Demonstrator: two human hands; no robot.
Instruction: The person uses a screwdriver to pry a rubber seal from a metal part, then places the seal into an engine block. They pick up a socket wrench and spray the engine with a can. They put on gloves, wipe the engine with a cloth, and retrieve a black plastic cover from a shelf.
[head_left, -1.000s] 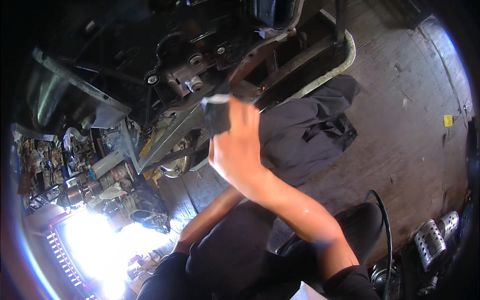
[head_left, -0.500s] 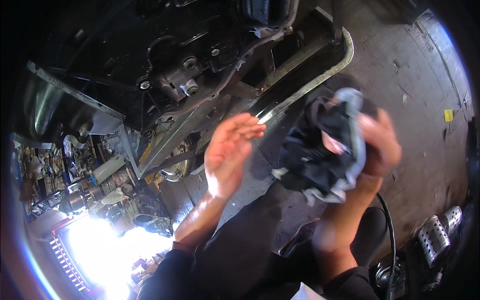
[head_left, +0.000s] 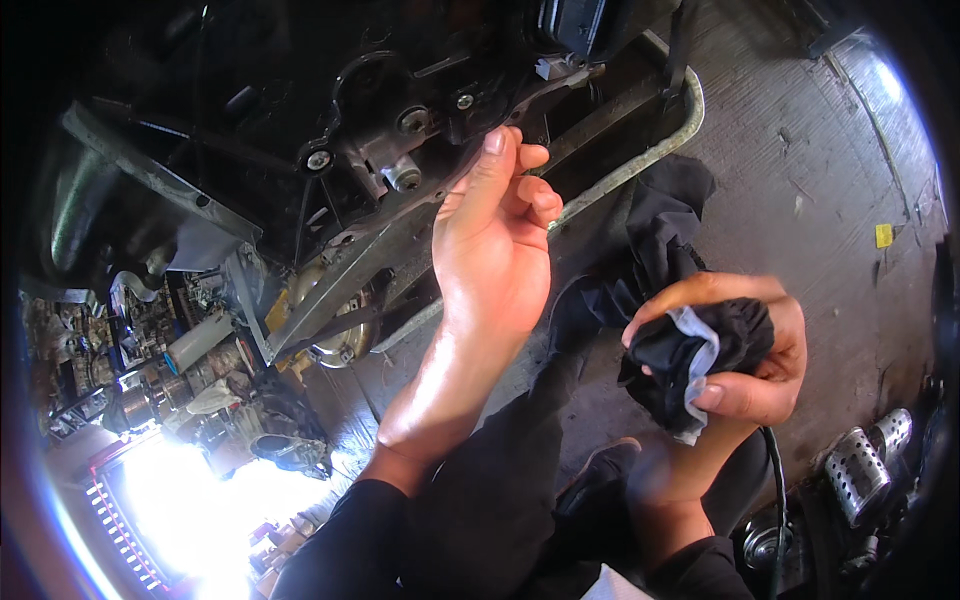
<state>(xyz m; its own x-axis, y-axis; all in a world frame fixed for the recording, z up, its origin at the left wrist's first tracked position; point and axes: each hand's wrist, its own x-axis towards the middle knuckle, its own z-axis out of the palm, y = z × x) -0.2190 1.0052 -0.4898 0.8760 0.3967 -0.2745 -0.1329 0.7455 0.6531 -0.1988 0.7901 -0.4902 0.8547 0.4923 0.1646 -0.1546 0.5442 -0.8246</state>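
Observation:
My right hand [head_left: 785,345] is wrapped round a crumpled black cloth [head_left: 665,365] with a pale grey edge, held over the floor. Raised to the left of it, my left hand [head_left: 495,250] is beside the lower rim of a dark engine-like metal housing [head_left: 400,130]. Its thumb and index fingertip meet and the other fingers curl. Whether it pinches the rim or something small is hidden. Bolts and a short round metal fitting [head_left: 405,175] stick out of the housing just left of my fingertips.
A bent metal tube [head_left: 690,105] and frame bars run under the housing. Perforated metal covers [head_left: 858,468] lie at lower right, near a black cable [head_left: 779,500]. Cluttered parts [head_left: 210,350] stand at left. More dark fabric [head_left: 670,205] shows beyond the cloth.
My left hand has moved up to the housing's rim, and its fingers have curled in. The cloth, spread and blurred before, is now bunched in my right hand, slightly lower.

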